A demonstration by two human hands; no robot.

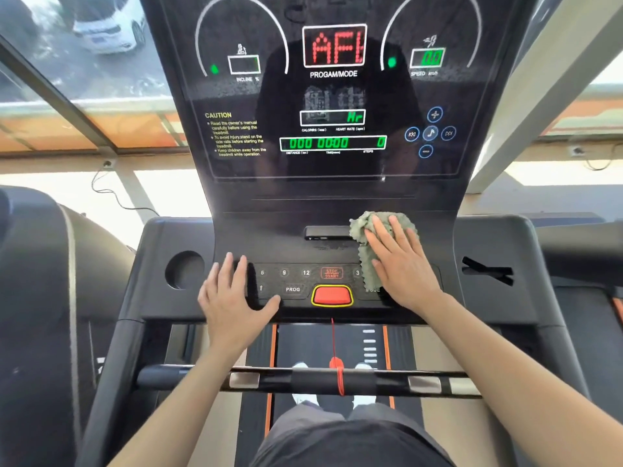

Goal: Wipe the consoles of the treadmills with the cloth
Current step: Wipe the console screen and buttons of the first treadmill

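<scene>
The black treadmill console (337, 203) fills the view, its displays lit red and green. My right hand (401, 264) lies flat with straight fingers on a crumpled grey-green cloth (364, 227), pressing it onto the console's lower right part, above the button row. Part of the cloth hangs over the buttons at the right. My left hand (232, 298) rests flat on the left end of the button panel (296, 281), fingers straight, holding nothing.
A red safety key button (332, 295) with a red cord sits mid-panel. A round cup holder (184, 269) lies to the left. A front handlebar (303, 379) crosses below my forearms. Another treadmill (40, 264) stands to the left; windows lie beyond.
</scene>
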